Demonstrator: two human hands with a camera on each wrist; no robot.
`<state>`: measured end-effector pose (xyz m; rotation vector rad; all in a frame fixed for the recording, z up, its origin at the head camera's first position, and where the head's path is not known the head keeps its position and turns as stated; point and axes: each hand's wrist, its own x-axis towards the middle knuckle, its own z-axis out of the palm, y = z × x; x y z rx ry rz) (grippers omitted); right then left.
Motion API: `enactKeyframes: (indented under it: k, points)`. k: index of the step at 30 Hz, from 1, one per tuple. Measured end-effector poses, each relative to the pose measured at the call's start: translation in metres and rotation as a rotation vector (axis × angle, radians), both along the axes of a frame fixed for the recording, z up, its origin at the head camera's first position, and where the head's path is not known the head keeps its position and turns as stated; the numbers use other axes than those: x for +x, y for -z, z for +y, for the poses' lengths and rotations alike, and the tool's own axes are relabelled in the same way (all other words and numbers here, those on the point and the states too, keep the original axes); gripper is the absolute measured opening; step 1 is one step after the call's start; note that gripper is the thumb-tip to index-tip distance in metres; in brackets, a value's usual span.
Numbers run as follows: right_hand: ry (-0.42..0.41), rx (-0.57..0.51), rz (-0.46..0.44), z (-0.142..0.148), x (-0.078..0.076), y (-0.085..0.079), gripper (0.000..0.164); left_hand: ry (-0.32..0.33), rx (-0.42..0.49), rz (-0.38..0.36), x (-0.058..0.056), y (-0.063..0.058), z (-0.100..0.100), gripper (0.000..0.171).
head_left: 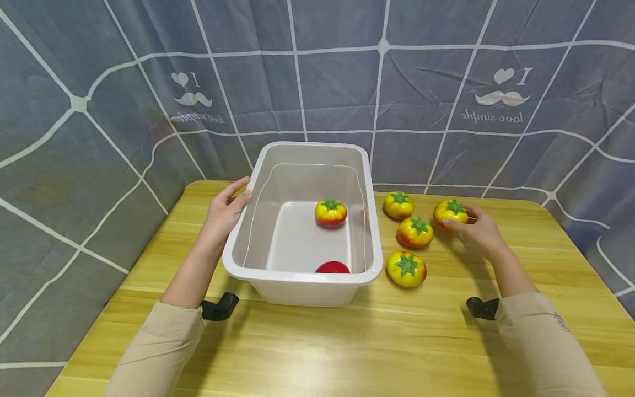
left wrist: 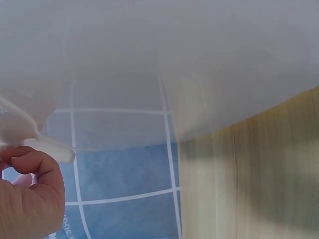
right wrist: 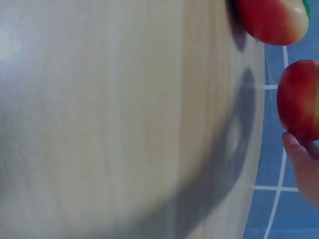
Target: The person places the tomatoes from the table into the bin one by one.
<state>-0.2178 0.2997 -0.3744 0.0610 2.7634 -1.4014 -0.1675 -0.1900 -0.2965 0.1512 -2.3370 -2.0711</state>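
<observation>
A light grey plastic bin (head_left: 311, 298) stands on the table, and my left hand (head_left: 225, 212) grips its left rim. In the left wrist view, the left thumb (left wrist: 37, 167) bends against the rim; the bin's wall fills much of that view. My right hand (head_left: 478, 229) pinches a yellow-red fruit with a green star-shaped leaf top (head_left: 450, 214). The right wrist view shows this fruit (right wrist: 299, 99) with its red underside and a thumb against it. Inside the bin lie a similar fruit (head_left: 331, 214) and a red rounded thing (head_left: 333, 268), partly hidden by the near rim.
Three more such fruits lie between the bin and my right hand: a back one (head_left: 398, 205), a middle one (head_left: 414, 232) and a front one (head_left: 406, 269). A grey-blue curtain with white lines (head_left: 337, 99) hangs behind the wooden table (head_left: 317, 353).
</observation>
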Motion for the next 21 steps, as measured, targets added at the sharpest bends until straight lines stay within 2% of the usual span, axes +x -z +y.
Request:
enactKeyframes:
  k: [8,16,21]
  points:
    - [-0.020,-0.034,0.054,-0.005,-0.002,-0.016,0.078,0.000,-0.001,-0.004,0.000,0.000,0.000,0.051]
    - [-0.065,-0.037,0.067,-0.014,-0.005,-0.033,0.077,0.002,-0.116,-0.002,0.002,-0.006,0.001,0.050]
    - [-0.093,-0.027,0.058,-0.021,-0.005,-0.048,0.079,-0.002,-0.132,-0.024,0.003,-0.008,0.002,0.049]
